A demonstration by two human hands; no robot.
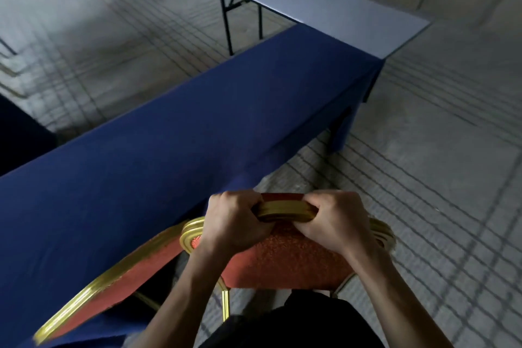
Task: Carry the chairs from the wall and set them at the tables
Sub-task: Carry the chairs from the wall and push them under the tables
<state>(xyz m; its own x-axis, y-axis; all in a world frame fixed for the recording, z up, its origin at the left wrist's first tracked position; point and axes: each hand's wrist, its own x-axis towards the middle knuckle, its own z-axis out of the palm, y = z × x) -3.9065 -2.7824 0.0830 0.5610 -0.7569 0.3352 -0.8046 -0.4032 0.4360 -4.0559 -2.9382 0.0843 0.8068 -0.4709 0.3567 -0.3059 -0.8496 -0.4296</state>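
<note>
A chair [285,260] with red upholstery and a gold metal frame stands right in front of me, facing the long table covered by a dark blue cloth [175,133]. My left hand [234,220] and my right hand [330,220] both grip the top rail of its backrest, side by side, fingers curled over the gold edge. A second red and gold chair [113,282] stands to the left, its backrest close against the blue cloth.
A bare grey folding table [324,5] on black legs continues the row beyond the covered one. Grey carpet with a dark line pattern [437,150] spreads to the right and on the far side. A dark shape [19,133] sits at the left edge.
</note>
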